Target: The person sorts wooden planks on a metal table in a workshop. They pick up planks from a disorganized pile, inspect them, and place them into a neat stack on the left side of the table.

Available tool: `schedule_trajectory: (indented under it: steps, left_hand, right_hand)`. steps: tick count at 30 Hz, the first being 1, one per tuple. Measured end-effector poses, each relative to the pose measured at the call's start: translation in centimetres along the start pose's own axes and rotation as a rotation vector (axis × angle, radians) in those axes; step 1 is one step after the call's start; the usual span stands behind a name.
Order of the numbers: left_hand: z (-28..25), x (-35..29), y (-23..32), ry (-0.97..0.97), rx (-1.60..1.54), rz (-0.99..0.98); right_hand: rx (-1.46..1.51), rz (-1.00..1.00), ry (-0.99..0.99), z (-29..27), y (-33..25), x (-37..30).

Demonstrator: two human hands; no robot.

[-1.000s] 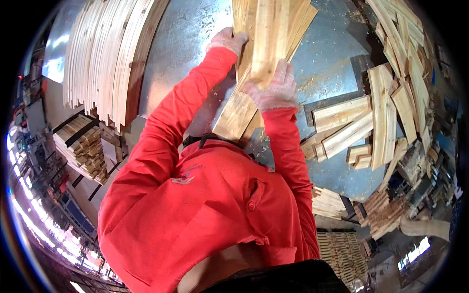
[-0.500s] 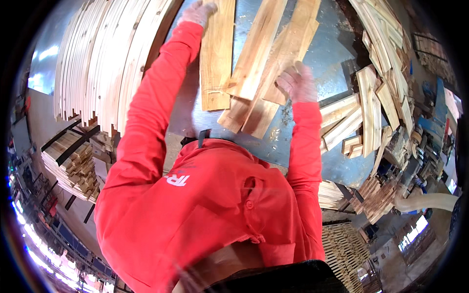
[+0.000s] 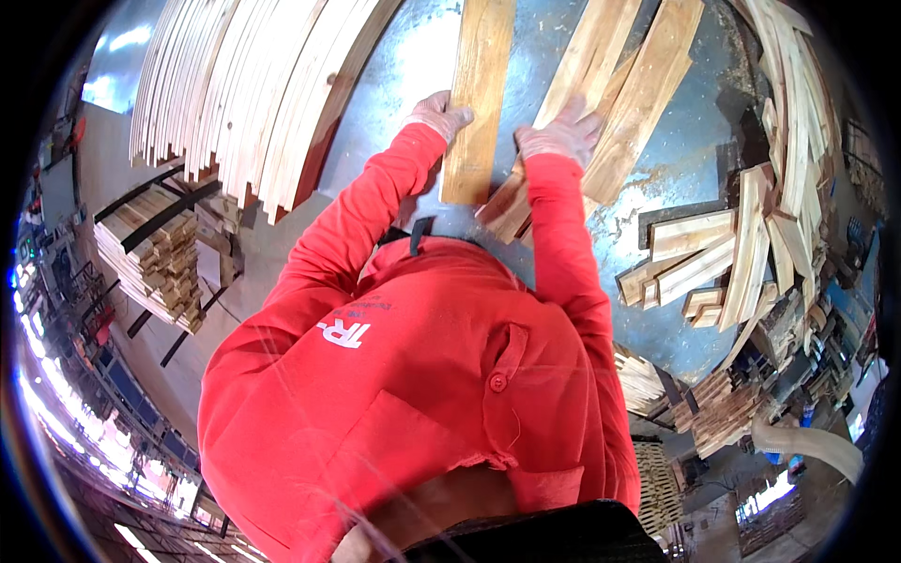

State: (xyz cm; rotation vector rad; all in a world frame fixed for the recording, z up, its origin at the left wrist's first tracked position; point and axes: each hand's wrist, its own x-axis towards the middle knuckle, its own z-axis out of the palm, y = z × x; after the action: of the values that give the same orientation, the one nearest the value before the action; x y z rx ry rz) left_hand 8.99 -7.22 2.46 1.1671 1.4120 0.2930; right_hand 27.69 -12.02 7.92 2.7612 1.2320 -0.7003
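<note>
One board (image 3: 479, 103) by near edge of table (image 3: 671, 338) | my left hand (image 3: 438, 116) touching board's left edge; right hand (image 3: 563, 139), fingers spread, over slats (image 3: 643, 108) fanned beside it; hands apart, whether either grips: cannot tell | strips (image 3: 253, 84) along table's left, loose pieces (image 3: 694, 235) toward right edge

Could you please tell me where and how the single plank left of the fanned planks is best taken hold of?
Probably by the long left edge of the single plank, from its left, thumb on top: it lies flat and narrow, bare table flanks that edge, and the left grip touches there. Its far end is out of view.
</note>
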Motion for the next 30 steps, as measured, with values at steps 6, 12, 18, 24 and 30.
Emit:
schedule_trajectory:
  steps: [6, 12, 18, 24, 30]
  left_hand:
    - [-0.4, -1.5, 6.6, -0.034, -0.951, -0.262]
    - [1.4, 2.7, 3.2, -1.365, -1.811, 0.077]
    - [2.0, 2.5, 0.1, -1.428, -1.793, 0.049]
    - [-0.9, -3.4, -1.4, -0.917, -1.43, -0.064]
    - [-0.5, -4.8, 1.6, -0.067, -0.103, -0.002]
  right_hand:
    - [1.634, -0.074, -0.489, -2.7, 6.4, -0.4]
    - [2.221, -0.148, -0.768, -3.8, 7.3, -3.7]
    - [2.277, -0.164, -0.961, -1.2, 9.5, -1.8]
    - [2.314, -0.093, -0.917, -1.4, 11.5, -1.9]
    - [1.92, -0.051, -0.748, -0.2, 12.6, -2.2]
